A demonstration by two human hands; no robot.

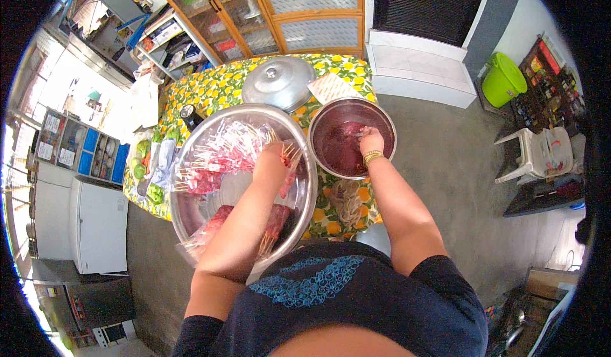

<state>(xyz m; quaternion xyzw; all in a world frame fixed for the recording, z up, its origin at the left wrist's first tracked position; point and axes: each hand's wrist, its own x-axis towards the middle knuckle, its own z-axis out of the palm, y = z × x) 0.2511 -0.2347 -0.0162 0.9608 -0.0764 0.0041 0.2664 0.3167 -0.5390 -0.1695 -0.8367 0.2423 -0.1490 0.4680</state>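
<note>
A wide metal basin [307, 214] holds many skewers of red meat [205, 180], several in clear plastic, their wooden sticks fanned outward. My left hand [272, 161] is closed at the basin's right side around a bunch of meat skewers [290, 174], its fingertips partly hidden. To the right stands a metal pot [390, 160] with dark red meat in liquid [344, 146]. Over that pot reaches my right hand [371, 142], a gold bracelet on its wrist. Its fingers are drawn together, and what lies in them is too small to make out.
A metal lid [273, 84] and a sheet of paper [332, 88] lie behind the vessels on a lemon-patterned tablecloth [213, 80]. Green vegetables [141, 160] and a dark cup [189, 116] are left of the basin. Crumpled plastic [345, 201] sits before the pot.
</note>
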